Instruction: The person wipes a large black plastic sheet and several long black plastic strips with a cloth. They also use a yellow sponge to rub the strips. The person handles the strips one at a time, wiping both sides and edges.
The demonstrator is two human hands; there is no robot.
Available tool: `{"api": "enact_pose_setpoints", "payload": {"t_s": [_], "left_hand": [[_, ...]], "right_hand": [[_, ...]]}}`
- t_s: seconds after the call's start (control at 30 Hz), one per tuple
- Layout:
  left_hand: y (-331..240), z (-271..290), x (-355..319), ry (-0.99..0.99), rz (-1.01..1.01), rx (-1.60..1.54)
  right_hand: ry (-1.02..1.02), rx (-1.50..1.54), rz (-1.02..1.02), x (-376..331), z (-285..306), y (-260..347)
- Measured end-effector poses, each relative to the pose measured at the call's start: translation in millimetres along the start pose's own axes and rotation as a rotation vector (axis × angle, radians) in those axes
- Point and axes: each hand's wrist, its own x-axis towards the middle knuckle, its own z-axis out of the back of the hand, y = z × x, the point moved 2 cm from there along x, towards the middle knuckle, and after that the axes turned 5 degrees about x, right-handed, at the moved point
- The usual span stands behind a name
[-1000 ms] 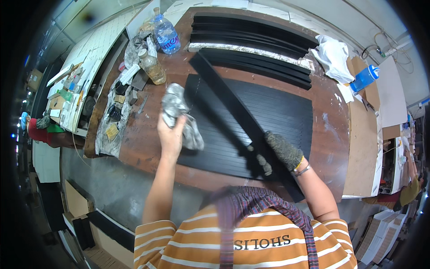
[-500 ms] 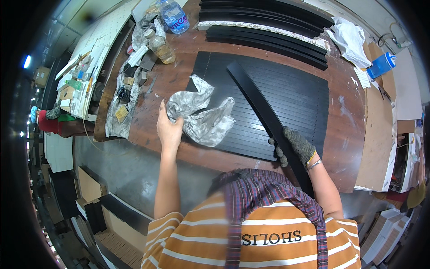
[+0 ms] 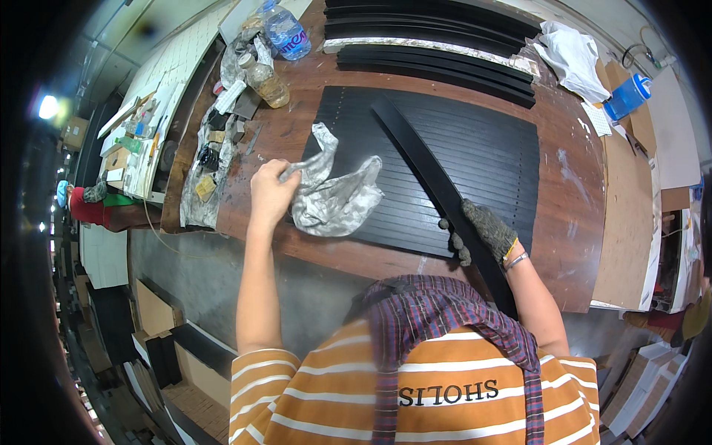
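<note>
My bare left hand (image 3: 273,189) pinches one edge of a stained white-and-grey rag (image 3: 337,200), whose loose folds hang over the left part of a black grooved mat (image 3: 482,141). A long black strip (image 3: 426,167) slants across the mat, its far end near the mat's back edge and its near end close to my body. Gripping it towards the near end is my right hand (image 3: 486,230), in a dark grey knitted glove, with fingertips showing on the strip's left side.
Several long black strips (image 3: 437,70) are stacked at the table's back. A large water bottle (image 3: 285,33) and a smaller bottle of yellowish liquid (image 3: 267,83) stand at the back left. On the right are a white cloth (image 3: 571,59) and a blue bottle (image 3: 629,96).
My left hand has shifted slightly left and now pinches the rag's edge, drawing the cloth a little left. My right hand keeps its hold on the strip.
</note>
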Motion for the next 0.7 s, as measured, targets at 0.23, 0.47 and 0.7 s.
{"api": "enact_pose_setpoints", "payload": {"t_s": [0.23,0.47,0.7], "left_hand": [[-26,62,-18,0.191,0.016,-0.617],[-33,110,-36,-0.114,0.065,-1.114],[-11,126,-57,-0.397,0.072,-1.213]], "right_hand": [[0.008,-0.155,0.034,3,-1,3],[0.013,-0.087,0.022,0,-2,2],[0.007,-0.076,0.026,2,2,2]]}}
